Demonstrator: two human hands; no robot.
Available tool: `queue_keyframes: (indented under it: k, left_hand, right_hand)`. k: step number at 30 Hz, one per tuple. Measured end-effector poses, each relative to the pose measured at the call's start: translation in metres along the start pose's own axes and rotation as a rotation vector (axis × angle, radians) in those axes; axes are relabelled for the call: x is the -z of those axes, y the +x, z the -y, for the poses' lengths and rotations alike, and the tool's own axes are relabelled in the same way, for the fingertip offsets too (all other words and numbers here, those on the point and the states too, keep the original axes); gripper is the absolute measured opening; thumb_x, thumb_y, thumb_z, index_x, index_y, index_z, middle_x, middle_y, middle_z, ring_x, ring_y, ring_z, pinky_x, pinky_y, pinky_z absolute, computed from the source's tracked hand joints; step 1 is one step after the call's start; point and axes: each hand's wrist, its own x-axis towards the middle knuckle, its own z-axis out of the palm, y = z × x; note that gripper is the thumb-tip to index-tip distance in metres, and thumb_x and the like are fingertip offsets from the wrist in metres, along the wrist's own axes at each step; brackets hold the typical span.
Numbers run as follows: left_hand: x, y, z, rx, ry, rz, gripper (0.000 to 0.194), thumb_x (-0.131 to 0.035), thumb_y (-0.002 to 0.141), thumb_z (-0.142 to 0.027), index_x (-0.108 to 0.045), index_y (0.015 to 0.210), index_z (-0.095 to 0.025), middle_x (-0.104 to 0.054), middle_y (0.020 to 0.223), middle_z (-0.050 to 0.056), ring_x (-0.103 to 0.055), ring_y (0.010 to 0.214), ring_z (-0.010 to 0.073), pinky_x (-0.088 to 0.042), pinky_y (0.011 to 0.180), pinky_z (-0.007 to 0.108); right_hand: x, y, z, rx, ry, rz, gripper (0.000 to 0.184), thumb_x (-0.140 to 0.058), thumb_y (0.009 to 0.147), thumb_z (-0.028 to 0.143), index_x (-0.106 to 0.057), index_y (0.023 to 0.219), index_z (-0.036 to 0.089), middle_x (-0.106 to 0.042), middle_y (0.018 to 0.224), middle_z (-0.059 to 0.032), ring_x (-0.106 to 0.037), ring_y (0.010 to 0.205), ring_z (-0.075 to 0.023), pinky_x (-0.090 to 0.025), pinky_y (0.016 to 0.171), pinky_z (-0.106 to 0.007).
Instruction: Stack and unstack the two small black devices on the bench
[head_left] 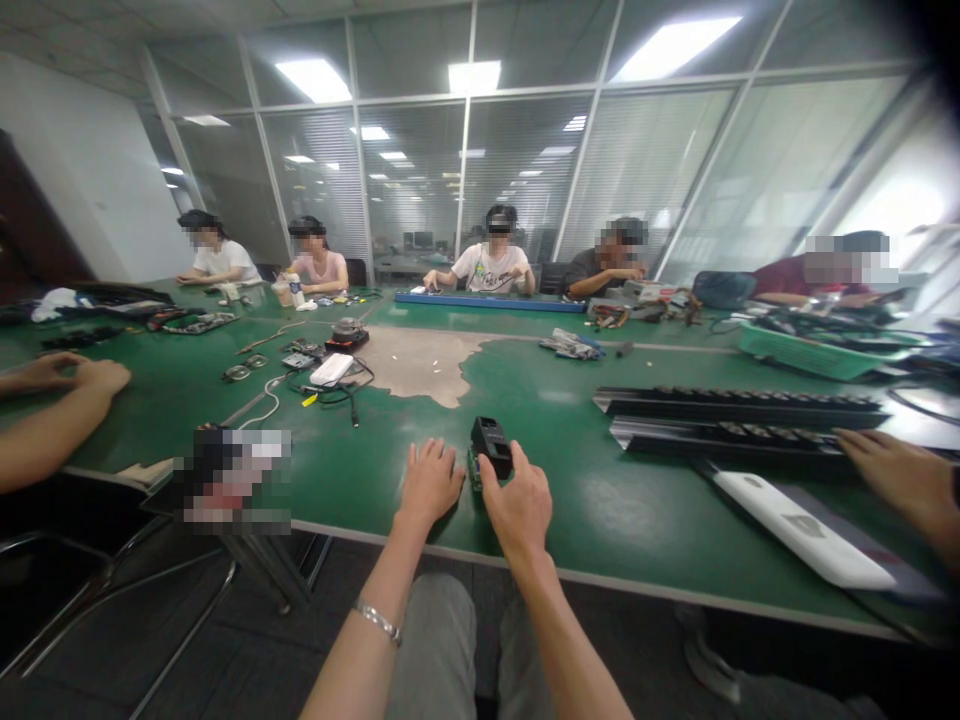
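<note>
My left hand (431,482) lies on the green table with its fingers stretched forward and nothing visible in them. Just to its right is a small black device (491,438), a boxy plastic housing with dark recesses on top and a strip of green circuit board along its left side. My right hand (523,500) grips this device from the near right, its thumb on the near end and its fingers along the right side. The hidden fingers and the underside cannot be seen. A small gap separates my left fingertips from the device.
A white power-bank-like box (331,370) with cables lies left ahead, beside a brown worn patch (420,362). Black fan strips (742,436) and a long white casing (806,530) lie right. Co-workers' hands (94,380) flank me; several people sit opposite. A green basket (810,352) stands far right.
</note>
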Motion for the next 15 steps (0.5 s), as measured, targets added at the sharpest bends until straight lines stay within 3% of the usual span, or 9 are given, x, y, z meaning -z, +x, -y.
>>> queue_keyframes:
  k: [7, 15]
  left_hand:
    - [-0.001, -0.001, 0.002, -0.008, -0.003, -0.009, 0.037, -0.039, 0.098, -0.043, -0.056, 0.124, -0.023, -0.05, 0.141, 0.011, -0.038, 0.135, 0.0283, -0.023, 0.114, 0.055]
    - [0.0, 0.0, 0.003, -0.007, 0.002, 0.006, 0.039, -0.041, 0.097, -0.043, -0.055, 0.127, -0.022, -0.05, 0.142, 0.011, -0.038, 0.135, 0.0287, -0.025, 0.114, 0.054]
  right_hand:
    - [0.0, -0.005, 0.013, 0.036, -0.125, 0.048, 0.059, -0.052, 0.09, 0.049, -0.049, 0.135, 0.011, -0.069, 0.098, -0.0144, -0.062, 0.093, -0.0268, -0.042, 0.08, -0.033]
    - [-0.011, -0.018, 0.002, 0.051, -0.102, 0.1, 0.055, -0.056, 0.089, 0.046, -0.053, 0.131, 0.012, -0.07, 0.098, -0.0143, -0.063, 0.092, -0.0279, -0.046, 0.08, -0.037]
